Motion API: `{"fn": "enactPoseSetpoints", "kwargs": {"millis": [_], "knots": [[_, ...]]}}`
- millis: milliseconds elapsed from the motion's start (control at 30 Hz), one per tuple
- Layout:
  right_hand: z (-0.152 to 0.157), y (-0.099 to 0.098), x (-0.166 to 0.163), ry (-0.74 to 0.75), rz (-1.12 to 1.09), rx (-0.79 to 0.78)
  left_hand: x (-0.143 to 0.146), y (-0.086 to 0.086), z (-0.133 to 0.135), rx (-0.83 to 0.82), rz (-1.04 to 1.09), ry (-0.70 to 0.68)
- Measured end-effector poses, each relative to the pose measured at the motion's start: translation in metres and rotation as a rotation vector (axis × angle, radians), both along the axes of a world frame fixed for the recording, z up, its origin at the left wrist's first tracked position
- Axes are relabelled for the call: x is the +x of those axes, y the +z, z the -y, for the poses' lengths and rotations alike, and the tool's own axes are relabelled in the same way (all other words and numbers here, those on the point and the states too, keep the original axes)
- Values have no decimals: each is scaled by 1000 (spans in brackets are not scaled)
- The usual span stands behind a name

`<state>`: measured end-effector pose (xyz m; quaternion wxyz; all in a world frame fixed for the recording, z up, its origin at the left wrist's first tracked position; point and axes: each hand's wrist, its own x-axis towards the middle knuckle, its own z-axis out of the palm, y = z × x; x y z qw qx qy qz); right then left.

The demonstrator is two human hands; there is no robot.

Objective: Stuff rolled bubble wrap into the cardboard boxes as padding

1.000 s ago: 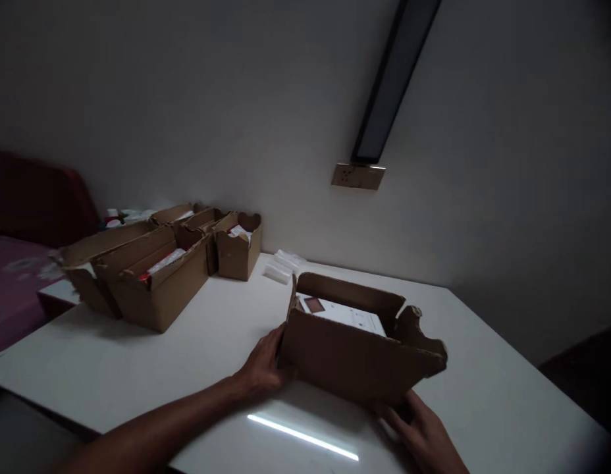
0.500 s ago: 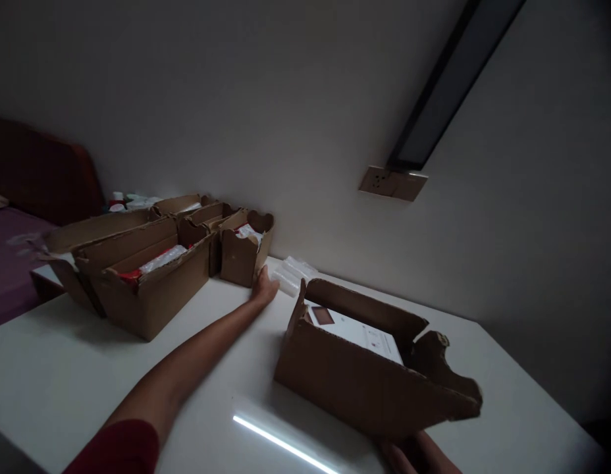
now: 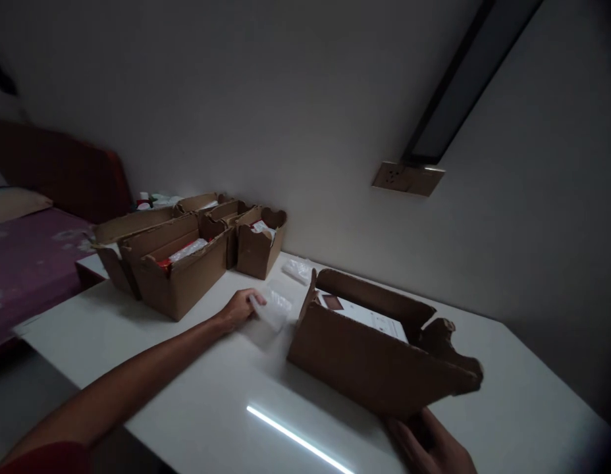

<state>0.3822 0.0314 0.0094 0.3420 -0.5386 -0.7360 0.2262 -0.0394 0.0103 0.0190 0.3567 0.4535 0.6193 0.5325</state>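
Note:
My left hand (image 3: 239,308) reaches across the white table (image 3: 197,388) and pinches a clear plastic packet (image 3: 272,311), held just left of an open cardboard box (image 3: 374,359). That box has torn flaps and holds a white carton (image 3: 367,320) with a small dark picture. My right hand (image 3: 428,442) rests at the box's near right corner, its fingers partly under the box edge. More clear plastic packets (image 3: 298,268) lie by the wall behind the box.
Several open cardboard boxes (image 3: 180,263) with red and white packs stand at the table's far left, small bottles (image 3: 145,199) behind them. A bed with purple cover (image 3: 29,257) lies left. A wall socket (image 3: 408,178) sits above the table.
My left hand reached to the packets by the wall, took one, and has drawn back toward me with it. The right hand stays at the box.

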Motion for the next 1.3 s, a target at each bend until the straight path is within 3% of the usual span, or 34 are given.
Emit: {"fn": "enactPoseSetpoints", "kwargs": {"millis": [167, 333, 467, 567, 700, 800, 967, 1100, 1200, 1300], "knots": [[-1, 7, -5, 52, 147, 19, -14, 8, 113, -34, 30, -263], [-1, 7, -19, 50, 329, 180, 4, 19, 170, -94, 34, -470], [20, 1, -30, 52, 351, 221, 45, 15, 183, -41, 91, -447], [59, -4, -30, 86, 241, 222, 79, 8, 191, -86, 108, -355], [126, -10, -34, 279, 127, 258, 106, 5, 202, -222, 150, -293], [160, -10, -57, 431, 60, 166, 109, 8, 208, -281, 156, -299], [162, -8, -113, 329, -18, 113, 105, 7, 213, -267, 126, -234], [152, -6, -141, 317, 87, 203, 104, -6, 223, -218, 11, -58], [149, -7, -151, 340, 201, 286, 103, -15, 233, -78, -278, 122], [146, -9, -155, 336, 271, 327, 101, -17, 240, 74, -627, 48]]}}
